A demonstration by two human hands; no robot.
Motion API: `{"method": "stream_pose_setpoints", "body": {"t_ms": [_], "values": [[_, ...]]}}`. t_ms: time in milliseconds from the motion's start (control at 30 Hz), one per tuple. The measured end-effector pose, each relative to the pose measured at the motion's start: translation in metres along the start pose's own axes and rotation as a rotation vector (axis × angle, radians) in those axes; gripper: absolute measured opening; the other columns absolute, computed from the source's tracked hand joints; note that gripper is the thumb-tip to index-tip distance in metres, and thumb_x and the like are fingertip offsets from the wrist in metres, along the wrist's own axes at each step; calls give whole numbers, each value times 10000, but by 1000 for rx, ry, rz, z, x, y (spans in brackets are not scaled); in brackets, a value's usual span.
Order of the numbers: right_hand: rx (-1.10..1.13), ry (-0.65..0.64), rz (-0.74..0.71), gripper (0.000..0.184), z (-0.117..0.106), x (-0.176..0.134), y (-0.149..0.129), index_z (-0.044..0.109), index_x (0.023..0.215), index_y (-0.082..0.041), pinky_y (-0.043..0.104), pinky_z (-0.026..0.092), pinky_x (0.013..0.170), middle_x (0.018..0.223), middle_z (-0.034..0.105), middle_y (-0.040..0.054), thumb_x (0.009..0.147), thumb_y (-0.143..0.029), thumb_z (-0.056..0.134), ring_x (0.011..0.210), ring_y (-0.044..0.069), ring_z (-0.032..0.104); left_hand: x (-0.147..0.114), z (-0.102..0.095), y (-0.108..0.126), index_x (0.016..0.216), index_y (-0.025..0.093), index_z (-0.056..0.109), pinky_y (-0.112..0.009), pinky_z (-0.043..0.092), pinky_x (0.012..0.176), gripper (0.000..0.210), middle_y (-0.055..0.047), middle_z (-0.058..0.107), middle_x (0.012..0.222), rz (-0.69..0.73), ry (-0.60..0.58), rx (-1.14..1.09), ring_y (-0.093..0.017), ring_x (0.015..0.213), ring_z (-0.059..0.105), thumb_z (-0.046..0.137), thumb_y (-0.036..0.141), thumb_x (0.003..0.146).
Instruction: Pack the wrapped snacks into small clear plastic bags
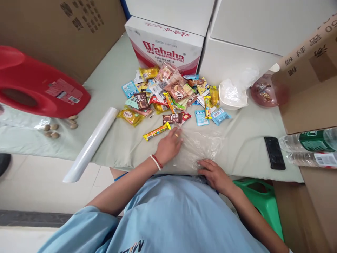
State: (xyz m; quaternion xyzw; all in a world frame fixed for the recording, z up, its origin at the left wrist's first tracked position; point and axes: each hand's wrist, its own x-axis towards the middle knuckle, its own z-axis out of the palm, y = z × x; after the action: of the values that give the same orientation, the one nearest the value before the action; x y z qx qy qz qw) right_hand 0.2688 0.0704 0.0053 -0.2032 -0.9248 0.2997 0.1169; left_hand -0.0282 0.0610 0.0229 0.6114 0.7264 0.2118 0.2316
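A clear plastic bag (pixel 201 142) lies spread on the cloth-covered table in front of me. My left hand (pixel 169 144) rests at its left edge, palm down, with the fingers stretched forward and a ring on one of them. At the bag's lower right corner, my right hand (pixel 213 175) touches the film with its fingers slightly apart. Just beyond my left fingertips lie a yellow snack bar (pixel 157 131) and a brown cocoa packet (pixel 170 118). Farther back is a heap of wrapped snacks (pixel 177 90). The undersides of both hands are hidden.
A white roll (pixel 92 144) overhangs the table's front edge at left, near a red jug (pixel 39 84) and several nuts (pixel 54 135). A white bowl (pixel 233 95) holds clear plastic. At right lie a phone (pixel 274 153) and water bottles (pixel 310 140). Cartons (pixel 168 45) line the back.
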Motion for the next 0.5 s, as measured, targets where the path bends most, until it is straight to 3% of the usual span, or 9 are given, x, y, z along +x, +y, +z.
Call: {"method": "stream_pose_setpoints", "body": {"t_ms": [133,233,300,367,433,500], "values": [[48,45,34,342,-15,-30,9,771,1004,-240,511,553,1077,1352,723,97,962,-47,492,1272,255,649,16,-19,-3,1459,164,574,-461,583,915,485,-178,582,1518,-81,-38,215,-354,1219,673,483,324,1010],[76,59,33,357,-38,-33,11,745,973,-245,495,569,1047,1264,755,77,937,-26,464,1180,234,686,8,-20,6,1404,173,619,-443,592,796,433,-177,539,1563,-71,59,403,-336,1119,705,484,280,1006],[92,110,38,371,-51,-26,10,724,1011,-259,470,592,991,1168,772,62,929,-24,448,1103,221,697,-3,-11,14,1328,185,670,-440,578,833,376,-171,563,1546,58,154,445,-316,1145,693,459,241,1022],[78,181,46,380,-56,-11,8,710,1074,-267,459,598,954,1135,769,61,930,-32,448,1085,224,689,-13,4,18,1261,205,708,-453,545,962,349,-143,622,1495,261,174,424,-292,1237,658,441,213,1036],[36,198,47,393,-54,4,6,706,1154,-258,484,582,993,1247,743,84,929,-43,466,1162,246,667,-21,18,17,1291,207,698,-475,472,1111,343,-126,622,1505,401,125,387,-279,1357,593,463,250,1045],[-2,103,37,418,-48,14,5,708,1221,-236,513,557,1054,1398,683,109,921,-46,487,1276,273,626,-28,27,8,1416,187,622,-515,361,1225,424,-141,534,1590,400,76,362,-292,1478,485,486,357,1052]]}}
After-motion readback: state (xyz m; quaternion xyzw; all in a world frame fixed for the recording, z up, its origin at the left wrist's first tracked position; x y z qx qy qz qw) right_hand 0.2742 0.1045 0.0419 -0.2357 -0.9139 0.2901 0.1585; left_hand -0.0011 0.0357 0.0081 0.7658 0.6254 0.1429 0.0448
